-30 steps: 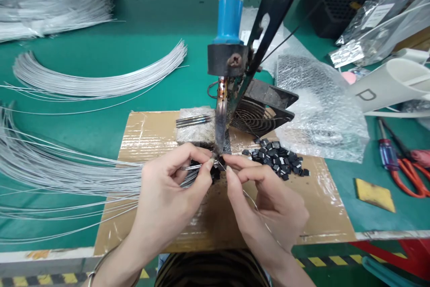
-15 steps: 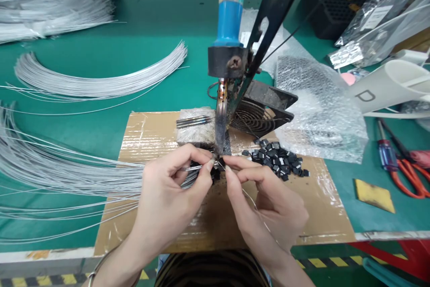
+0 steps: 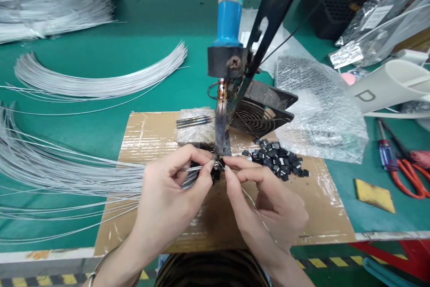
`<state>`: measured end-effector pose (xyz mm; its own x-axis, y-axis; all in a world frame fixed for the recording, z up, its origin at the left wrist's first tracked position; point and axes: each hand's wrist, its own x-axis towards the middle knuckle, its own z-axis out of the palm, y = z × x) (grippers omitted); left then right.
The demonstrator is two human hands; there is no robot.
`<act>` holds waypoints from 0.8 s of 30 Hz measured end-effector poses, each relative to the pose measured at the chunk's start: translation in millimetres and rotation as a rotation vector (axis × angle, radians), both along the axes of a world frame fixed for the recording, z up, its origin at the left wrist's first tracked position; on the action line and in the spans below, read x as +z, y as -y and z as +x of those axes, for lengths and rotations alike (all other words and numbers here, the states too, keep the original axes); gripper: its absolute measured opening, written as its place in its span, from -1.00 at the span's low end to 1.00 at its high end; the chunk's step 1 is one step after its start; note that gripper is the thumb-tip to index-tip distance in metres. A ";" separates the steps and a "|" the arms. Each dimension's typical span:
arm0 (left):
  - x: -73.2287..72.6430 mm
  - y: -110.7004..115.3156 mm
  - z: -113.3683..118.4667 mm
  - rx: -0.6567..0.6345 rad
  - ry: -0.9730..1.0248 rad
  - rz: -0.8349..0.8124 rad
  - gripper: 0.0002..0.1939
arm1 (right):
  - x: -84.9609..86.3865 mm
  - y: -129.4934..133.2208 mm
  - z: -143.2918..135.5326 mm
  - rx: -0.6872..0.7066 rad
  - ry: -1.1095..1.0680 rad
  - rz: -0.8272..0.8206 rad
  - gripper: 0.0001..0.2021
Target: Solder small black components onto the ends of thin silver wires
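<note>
Grey wire (image 3: 192, 169) pinched in left grip (image 3: 171, 195), thin silvery strand (image 3: 248, 195) pinched in right grip (image 3: 268, 204), soldering iron (image 3: 221, 121) near fingertips (image 3: 207, 161)

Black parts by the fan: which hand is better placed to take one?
Probably the right hand: nearer the black parts, though pinching thin wire; the left hand is across the soldering iron.

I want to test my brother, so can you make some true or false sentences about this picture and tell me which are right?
1. Small black pieces lie heaped on the cardboard. True.
2. The left hand rests flat on the cardboard. False: it pinches grey wire.
3. The right hand pinches a thin wire. True.
4. The soldering iron has a red handle. False: it is blue.
5. A yellow pad lies right of the cardboard. True.
</note>
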<state>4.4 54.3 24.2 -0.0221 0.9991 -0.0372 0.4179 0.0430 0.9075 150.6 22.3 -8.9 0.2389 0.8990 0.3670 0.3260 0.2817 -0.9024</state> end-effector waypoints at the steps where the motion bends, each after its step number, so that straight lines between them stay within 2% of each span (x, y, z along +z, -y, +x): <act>1: 0.6 -0.2 0.0 -0.002 -0.004 0.004 -0.88 | 0.3 -0.1 -0.2 -0.001 0.002 0.009 -0.78; 14: 1.6 3.0 -2.0 0.003 -0.007 0.016 -0.89 | 4.4 -1.5 -1.3 -0.014 0.053 0.028 -0.81; 24: -3.2 -1.3 0.1 0.012 0.033 -0.078 -0.90 | 0.1 -0.6 -1.0 0.010 0.002 -0.016 -0.81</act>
